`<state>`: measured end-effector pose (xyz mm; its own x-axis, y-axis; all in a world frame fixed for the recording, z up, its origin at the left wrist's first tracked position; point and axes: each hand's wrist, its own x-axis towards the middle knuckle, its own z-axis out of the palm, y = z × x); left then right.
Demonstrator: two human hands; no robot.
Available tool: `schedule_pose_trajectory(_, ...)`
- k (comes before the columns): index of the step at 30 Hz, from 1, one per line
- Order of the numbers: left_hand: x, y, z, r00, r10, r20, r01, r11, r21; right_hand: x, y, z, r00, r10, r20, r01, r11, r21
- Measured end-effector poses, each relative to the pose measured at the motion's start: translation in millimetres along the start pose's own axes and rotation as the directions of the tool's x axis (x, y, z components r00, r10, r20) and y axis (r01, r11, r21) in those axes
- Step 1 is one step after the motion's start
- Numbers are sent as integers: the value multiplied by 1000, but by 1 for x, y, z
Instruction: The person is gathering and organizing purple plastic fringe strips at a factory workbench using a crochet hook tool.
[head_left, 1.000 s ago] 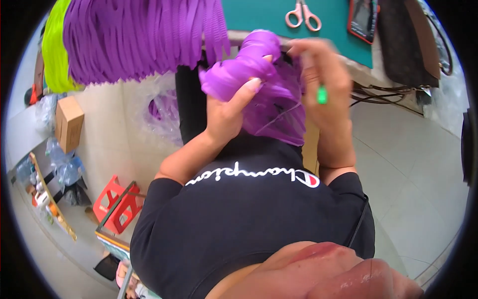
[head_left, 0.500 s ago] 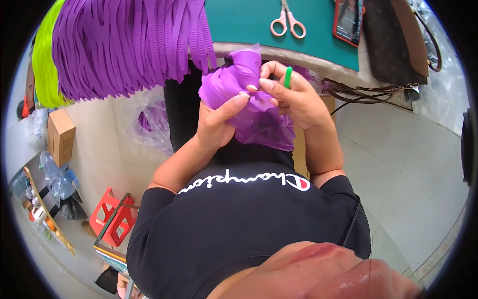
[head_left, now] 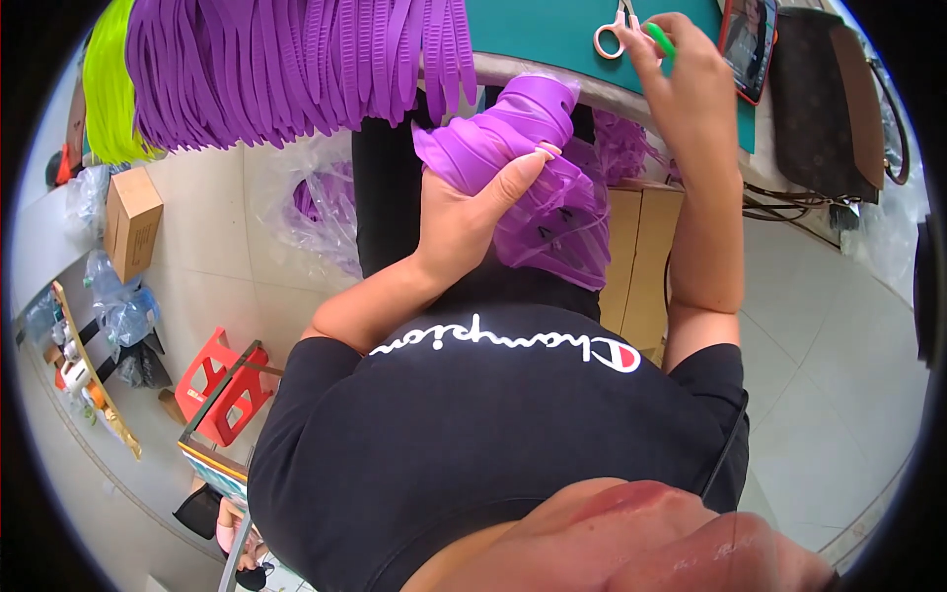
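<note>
A bundle of purple rubbery straps (head_left: pixel 483 148) in a clear plastic bag (head_left: pixel 562 242) is above my lap, its bag partly purple with the contents showing through. My left hand (head_left: pixel 469 212) grips the bundle from below, thumb pressed across its front. On the green mat lie scissors (head_left: pixel 608 41) with pale pink handles. My right hand (head_left: pixel 691 84) is over their handles, thumb and fingers apart, hiding one handle in part. Whether it touches them I cannot tell. A green band-like piece (head_left: pixel 661 39) shows at its fingers.
Rows of purple straps (head_left: pixel 296 69) and lime green straps (head_left: pixel 109 89) hang over the table edge at the left. A phone (head_left: pixel 747 44) and a dark brown bag (head_left: pixel 824 109) are at the right. On the floor stand a cardboard box (head_left: pixel 133 222) and a red stool (head_left: pixel 227 390).
My right hand has let go of the purple bundle and moved forward and right, over to the scissors. My left hand keeps the bundle. The view has shifted slightly.
</note>
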<state>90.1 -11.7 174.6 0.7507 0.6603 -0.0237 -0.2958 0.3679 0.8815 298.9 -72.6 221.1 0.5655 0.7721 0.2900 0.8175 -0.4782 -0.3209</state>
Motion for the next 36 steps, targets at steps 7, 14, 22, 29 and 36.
schedule_pose_trajectory(7, -6, 5, -5, 1000, -6, -22, 6, 1000, 25, 4, 3, 13, 997, -35, 69, 39, 998, -55)
schedule_pose_trajectory(14, -4, 7, -4, 998, 57, 18, -58, 995, 76, -13, 24, -16, 970, -169, 176, 188, 978, -94)
schedule_pose_trajectory(22, -3, 7, -7, 989, 139, 52, -147, 966, 214, -46, 8, -47, 824, -527, 207, 460, 837, 297)
schedule_pose_trajectory(29, -3, 6, -3, 992, 118, 38, -123, 964, 234, -53, 8, -49, 828, -492, 269, 477, 870, 123)
schedule_pose_trajectory(36, -1, 3, -2, 988, 152, 22, -152, 954, 257, -54, 9, -44, 819, -517, 247, 521, 852, 57)
